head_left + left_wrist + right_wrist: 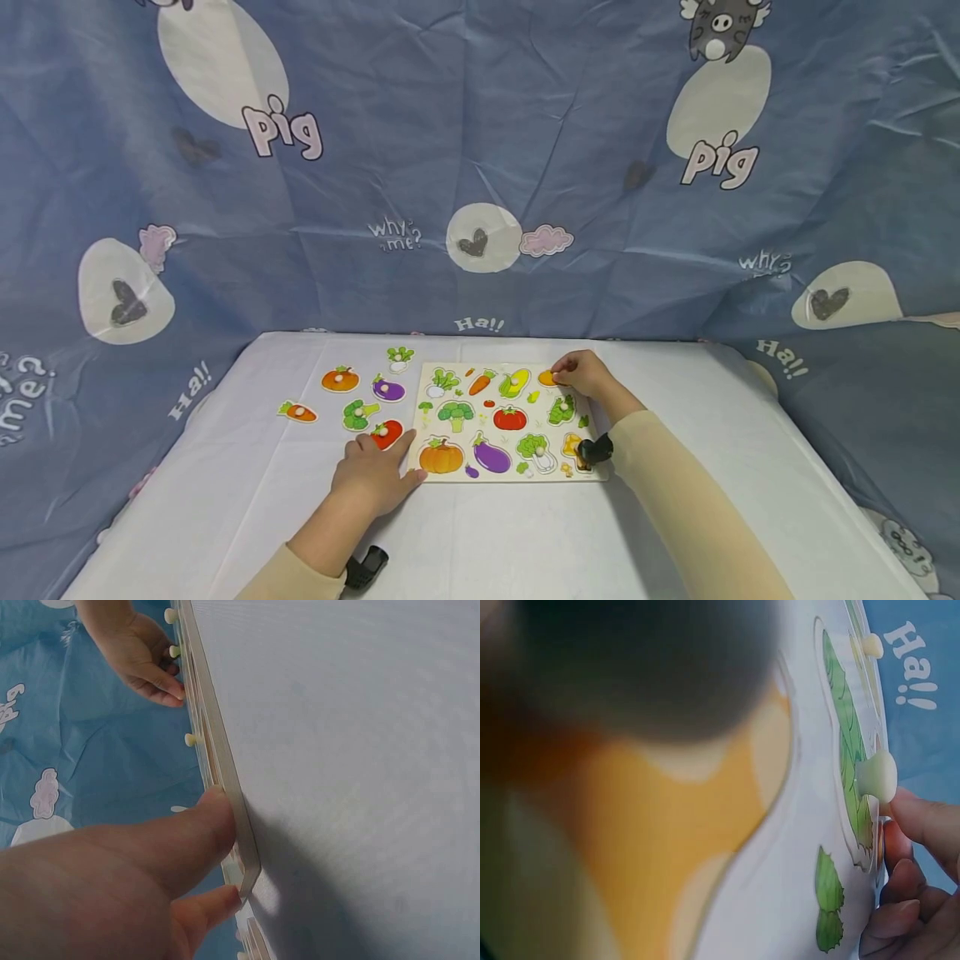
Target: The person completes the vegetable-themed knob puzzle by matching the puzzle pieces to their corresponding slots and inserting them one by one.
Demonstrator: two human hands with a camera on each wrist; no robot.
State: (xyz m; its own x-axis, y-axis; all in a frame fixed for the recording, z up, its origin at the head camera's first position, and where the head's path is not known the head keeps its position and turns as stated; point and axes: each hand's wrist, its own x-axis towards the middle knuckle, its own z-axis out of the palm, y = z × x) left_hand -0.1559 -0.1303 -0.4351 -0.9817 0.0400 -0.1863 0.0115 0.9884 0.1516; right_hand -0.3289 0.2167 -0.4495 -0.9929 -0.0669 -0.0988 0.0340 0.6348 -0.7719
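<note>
A wooden vegetable puzzle board (498, 481) lies flat on the table. My left hand (375, 475) holds its near left corner between thumb and finger; the left wrist view shows the thumb (214, 825) on the edge. The other left fingertips lie beside a tomato piece (387, 432), partly covering it. At the far right corner, my right hand (588, 375) pinches an orange-yellow puzzle piece (547, 378), its knob hidden by the fingers. In the right wrist view, the right fingers (930, 825) show behind the knob (877, 776) of a green leafy piece.
Left of the board lie loose knobbed pieces: a pumpkin (341, 379), an eggplant (388, 388), a broccoli (358, 414), a carrot (297, 412) and a white radish (401, 359). A white cloth (510, 542) covers the table. A blue printed curtain (420, 167) hangs behind.
</note>
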